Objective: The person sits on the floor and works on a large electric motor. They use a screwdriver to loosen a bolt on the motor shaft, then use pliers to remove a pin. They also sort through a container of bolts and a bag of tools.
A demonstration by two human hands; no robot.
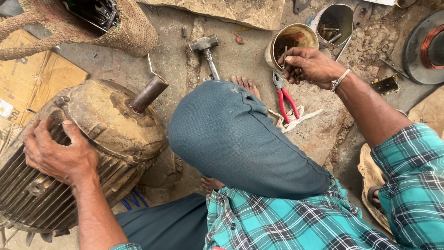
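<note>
**Motor steadied, right hand at the parts tin**

Sacking bag point(125, 28) sits top left, flattened cardboard point(32, 74) under it. Below that lies the work piece: a rusty electric motor point(111, 129) on its side on the concrete floor point(249, 60), ribbed casing toward the wearer, bare shaft point(148, 93) sticking up and to the right, blue wires point(132, 201) showing beneath it. Left hand point(58, 155) is spread flat over the ribs nr the end cover, fingers apart, palm pressed down; it grips nothing, just braces the casing.

Centre: bent knee in grey-blue trousers point(240, 139), bare toes past it. A small sledge hammer point(206, 51) lies on the floor beyond the knee, head away from the wearer.

Right of that, red-handled pliers point(284, 99) rest on a scrap of rag point(296, 118), apart from either hand. Right hand point(307, 67) is at the rim of a round tin point(289, 44), fingertips bunched as if pinching sth small & metallic; can't tell what. A second tin point(335, 23) w/ bolts stands just behind. Far right, a disc w/ copper winding point(425, 48).

Judged step: picking hardware or a small tool from the tin while the motor is held steady. Next move likely needs the picked piece carried across the knee to the motor's end cover, w/ the left hand holding firm so the casing doesn't roll.
</note>
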